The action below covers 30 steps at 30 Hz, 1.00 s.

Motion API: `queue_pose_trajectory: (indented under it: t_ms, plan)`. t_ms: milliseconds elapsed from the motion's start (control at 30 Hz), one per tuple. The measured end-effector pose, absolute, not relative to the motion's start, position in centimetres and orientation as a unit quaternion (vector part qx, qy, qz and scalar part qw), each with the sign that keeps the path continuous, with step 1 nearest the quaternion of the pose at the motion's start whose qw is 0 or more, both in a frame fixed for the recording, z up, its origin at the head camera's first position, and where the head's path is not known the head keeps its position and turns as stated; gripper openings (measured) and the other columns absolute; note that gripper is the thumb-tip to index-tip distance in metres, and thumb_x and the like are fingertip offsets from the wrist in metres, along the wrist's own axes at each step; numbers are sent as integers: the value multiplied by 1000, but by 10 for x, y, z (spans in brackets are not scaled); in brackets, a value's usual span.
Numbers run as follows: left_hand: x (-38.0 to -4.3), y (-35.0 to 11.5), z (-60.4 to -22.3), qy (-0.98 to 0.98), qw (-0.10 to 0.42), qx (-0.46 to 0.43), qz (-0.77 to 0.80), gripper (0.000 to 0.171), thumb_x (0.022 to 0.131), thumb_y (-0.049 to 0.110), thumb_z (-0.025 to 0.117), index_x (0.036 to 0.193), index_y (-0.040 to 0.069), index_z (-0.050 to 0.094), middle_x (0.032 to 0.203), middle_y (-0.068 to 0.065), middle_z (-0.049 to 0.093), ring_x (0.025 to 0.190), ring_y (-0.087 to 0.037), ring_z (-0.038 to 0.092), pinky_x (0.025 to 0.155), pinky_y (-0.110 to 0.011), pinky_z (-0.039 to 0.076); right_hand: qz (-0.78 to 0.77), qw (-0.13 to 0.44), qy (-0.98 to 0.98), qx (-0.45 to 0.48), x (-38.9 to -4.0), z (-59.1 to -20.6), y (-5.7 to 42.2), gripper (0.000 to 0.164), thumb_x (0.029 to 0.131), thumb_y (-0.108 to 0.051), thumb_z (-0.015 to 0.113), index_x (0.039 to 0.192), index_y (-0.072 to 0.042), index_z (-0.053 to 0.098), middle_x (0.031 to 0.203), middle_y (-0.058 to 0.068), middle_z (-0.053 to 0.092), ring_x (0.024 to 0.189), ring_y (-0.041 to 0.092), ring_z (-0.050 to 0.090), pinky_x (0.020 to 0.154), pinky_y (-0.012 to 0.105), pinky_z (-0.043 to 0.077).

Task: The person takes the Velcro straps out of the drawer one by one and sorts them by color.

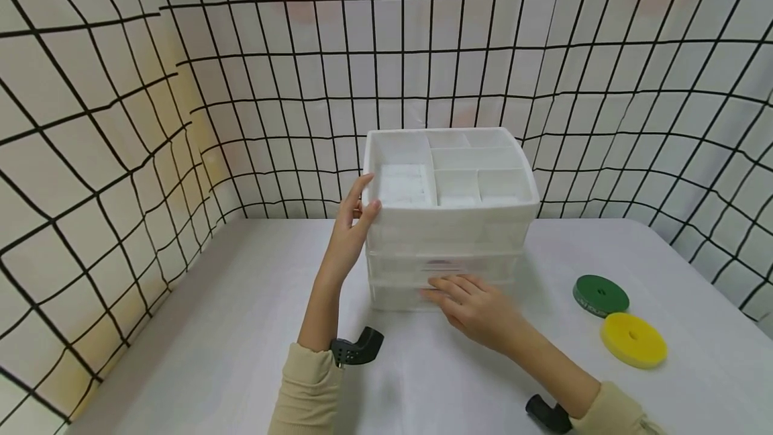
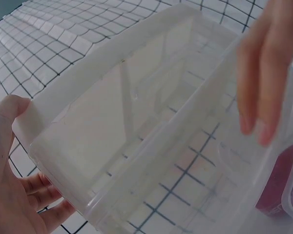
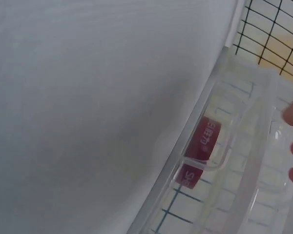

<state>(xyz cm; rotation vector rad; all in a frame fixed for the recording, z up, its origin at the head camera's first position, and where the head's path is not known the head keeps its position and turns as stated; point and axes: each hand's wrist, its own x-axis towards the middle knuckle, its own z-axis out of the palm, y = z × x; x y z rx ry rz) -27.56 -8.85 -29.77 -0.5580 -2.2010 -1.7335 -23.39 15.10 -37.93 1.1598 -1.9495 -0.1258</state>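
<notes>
A white storage box with clear drawers stands on the table, its top divided into several compartments. My left hand grips its left front corner, thumb on the front edge and fingers along the side. In the left wrist view, that thumb lies by the upper corner. My right hand is at the lower drawer fronts, palm down, with extended fingers that blur in the left wrist view. Behind the clear lower drawer front lies a dark red roll with white print.
To the right of the box, a green roll and a yellow roll lie flat on the white table, side by side. A black wire grid over white cloth rises behind and at both sides.
</notes>
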Motion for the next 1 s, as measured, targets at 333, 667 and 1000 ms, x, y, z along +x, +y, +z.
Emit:
queue_pose_trajectory:
  t_ms: [333,667,1000]
  plan:
    - [-276,-87,-298,-760,143,-198,-602,47,94,35,45,139,31,32,97,0,30,90,-18,38,72,-32,39,-70,380,-794,469,-245,-389,145,44,79,-20,65,122,-15,56,120,1,60,105,17,59,86,31,48]
    - [-275,-87,-296,-761,137,-195,-604,48,94,33,46,140,29,32,95,1,30,90,-18,37,72,-32,37,-95,365,-811,447,-254,-398,150,63,69,-22,74,127,-18,51,123,-3,57,107,16,55,89,31,46]
    - [-249,-83,-275,-764,123,-186,-605,48,95,24,43,141,20,30,96,-1,29,90,-16,36,73,-30,35,-134,331,-825,438,-256,-404,156,67,76,-3,62,136,-18,36,134,-4,46,117,15,46,95,30,41]
